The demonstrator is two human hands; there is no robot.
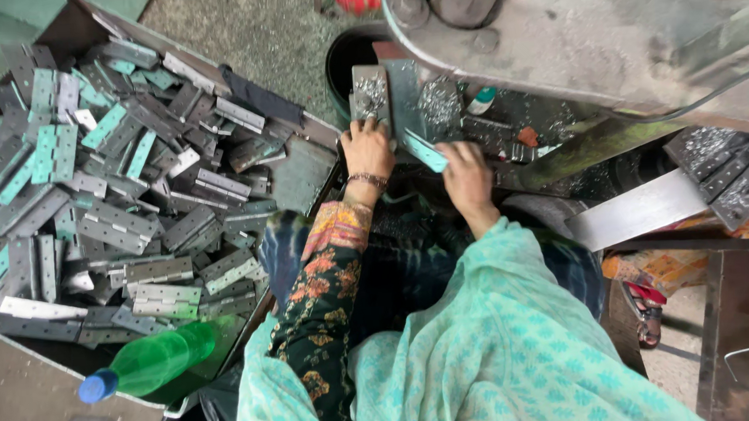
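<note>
- Single head-worn view, looking steeply down from above the person's lap.
- Faces the grey machine bed (569, 34), close ahead.
- Bin of metal hinges (112, 188) lies left of the machine bed.

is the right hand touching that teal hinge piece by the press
Touching. The head view shows the right hand with its fingers closed on the end of the teal hinge piece, no gap between them. The left hand rests on a separate grey metal block.

Hinges (113, 205): grey metal, some teal-coated. Bottle (150, 363): green, blue cap. Sleeve (323, 297): dark, orange-red floral print. Shawl (498, 348): pale turquoise, fine white pattern. Bangle (368, 180): dark, beaded. Hinge (425, 152) by right hand (467, 179): teal.
</note>
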